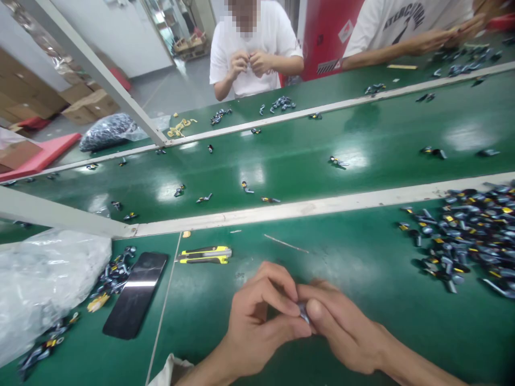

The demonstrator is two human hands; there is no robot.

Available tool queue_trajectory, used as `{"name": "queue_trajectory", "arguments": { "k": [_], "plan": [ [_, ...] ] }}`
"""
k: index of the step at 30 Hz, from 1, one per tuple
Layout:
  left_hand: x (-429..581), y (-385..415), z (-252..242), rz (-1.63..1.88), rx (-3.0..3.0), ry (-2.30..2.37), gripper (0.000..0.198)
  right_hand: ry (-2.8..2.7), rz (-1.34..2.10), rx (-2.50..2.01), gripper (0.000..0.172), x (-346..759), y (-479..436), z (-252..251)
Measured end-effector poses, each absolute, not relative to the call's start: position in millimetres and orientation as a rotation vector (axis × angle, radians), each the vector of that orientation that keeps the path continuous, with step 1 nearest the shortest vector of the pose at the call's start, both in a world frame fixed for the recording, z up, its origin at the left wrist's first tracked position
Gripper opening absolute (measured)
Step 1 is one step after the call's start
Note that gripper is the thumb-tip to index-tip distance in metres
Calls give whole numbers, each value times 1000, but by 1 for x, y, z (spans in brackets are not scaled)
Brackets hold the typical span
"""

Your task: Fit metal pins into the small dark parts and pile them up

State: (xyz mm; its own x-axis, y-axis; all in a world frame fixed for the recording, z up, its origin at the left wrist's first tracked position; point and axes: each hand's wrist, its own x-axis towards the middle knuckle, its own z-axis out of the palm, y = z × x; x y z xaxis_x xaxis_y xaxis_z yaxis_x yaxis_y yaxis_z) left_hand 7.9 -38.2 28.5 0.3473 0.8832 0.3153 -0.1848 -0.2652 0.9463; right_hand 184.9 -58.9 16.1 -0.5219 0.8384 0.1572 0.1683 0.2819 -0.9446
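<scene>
- Green tabletop [201,311] lies under both hands, with a thin pale line running across it on the left side.
- A small grey part [304,313], mostly hidden by fingers, is held between the two hands above the near edge of the table.
- The left hand [261,324] is nearly closed at the tips, thumb and bent fingers pinching the part, with a gap between palm and fingers.
- The right hand [346,332] is curled against the left fingertips, its thumb and fingers closed on the other side of the part.
- Beyond the left hand lies a yellow and black knife [205,255], flat on the table.
- Further left, a black phone [135,295] lies at a slant, beside a small heap of parts [116,273] and a clear plastic bag [52,284].
- To the right, well apart from the hands, a large pile of parts [475,236] with yellow bits spreads out to the picture's edge.
- Past a white rail [346,203], single parts lie scattered along a green strip [293,166].
- Across it, a person in a white shirt [257,32] has both hands raised close together; another person [406,27] is further right.
</scene>
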Motion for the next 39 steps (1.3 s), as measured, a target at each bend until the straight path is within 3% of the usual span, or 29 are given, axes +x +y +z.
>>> {"name": "queue_trajectory", "arguments": {
  "k": [3,7,9,13,17,21,25,30,39],
  "plan": [
    [8,-39,23,1100,1362,628,30,-1803,1476,-839,52,184,-61,25],
    [5,-38,24,858,1360,504,65,-1776,1655,-704,56,188,-62,35],
    [4,-37,29,730,1403,438,71,-1791,1685,-667,56,189,-64,38],
    [10,-36,36,726,1470,404,56,-1920,1452,-707,60,186,-67,36],
    [13,-26,21,816,1472,659,38,-1975,1113,-1190,66,192,-47,26],
    [8,-6,-8,996,1546,1236,28,-1982,747,-1612,45,228,23,10],
    [3,4,-20,1025,1611,1293,22,-1843,331,-1971,24,265,106,-5],
    [3,2,-14,1026,1621,1275,21,-1695,-8,-2175,35,294,157,-17],
    [-3,1,-16,991,1693,1257,20,-1556,-40,-2459,32,411,171,-18]
  ]
}}
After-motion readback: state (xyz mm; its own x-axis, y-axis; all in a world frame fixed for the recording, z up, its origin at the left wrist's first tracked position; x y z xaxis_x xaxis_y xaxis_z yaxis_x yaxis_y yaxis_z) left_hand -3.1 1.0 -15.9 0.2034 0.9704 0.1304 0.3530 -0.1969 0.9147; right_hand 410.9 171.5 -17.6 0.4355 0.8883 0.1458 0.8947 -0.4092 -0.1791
